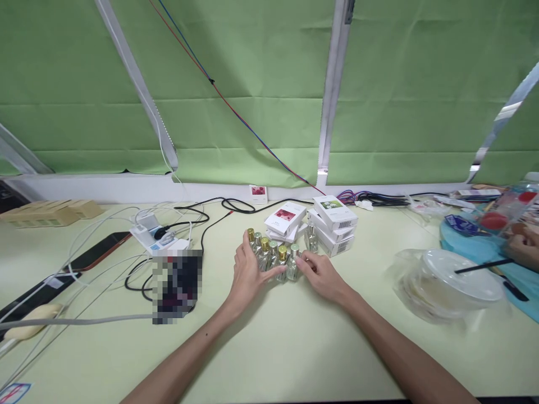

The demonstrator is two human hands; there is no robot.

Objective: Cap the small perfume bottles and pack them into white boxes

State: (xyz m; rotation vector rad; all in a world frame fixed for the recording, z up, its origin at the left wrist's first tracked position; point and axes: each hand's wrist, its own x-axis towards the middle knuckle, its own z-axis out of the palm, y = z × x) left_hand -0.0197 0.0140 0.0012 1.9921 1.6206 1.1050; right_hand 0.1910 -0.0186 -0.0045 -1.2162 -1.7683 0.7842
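A slanting row of several small glass bottles (273, 257) with gold and pale green caps stands on the table. My left hand (246, 269) is spread against the row's left end, its thumb stretched across the front of the bottles. At the right end, my right hand (320, 272) has its fingers curled and its fingertips on a green-capped glass bottle (293, 264). Another clear bottle (311, 238) stands apart behind, beside the boxes. White boxes with a red picture (286, 217) lie just behind the row, and white boxes with a green picture (335, 212) are stacked to their right.
Left are a power strip (160, 238), tangled cables, phones (99, 251) and cardboard boxes (50, 212). A lidded plastic bowl (461, 280) in a bag stands right, near another person's hand (522, 249) over a blue bag (458, 252). Green blinds (252, 67) rise behind the table.
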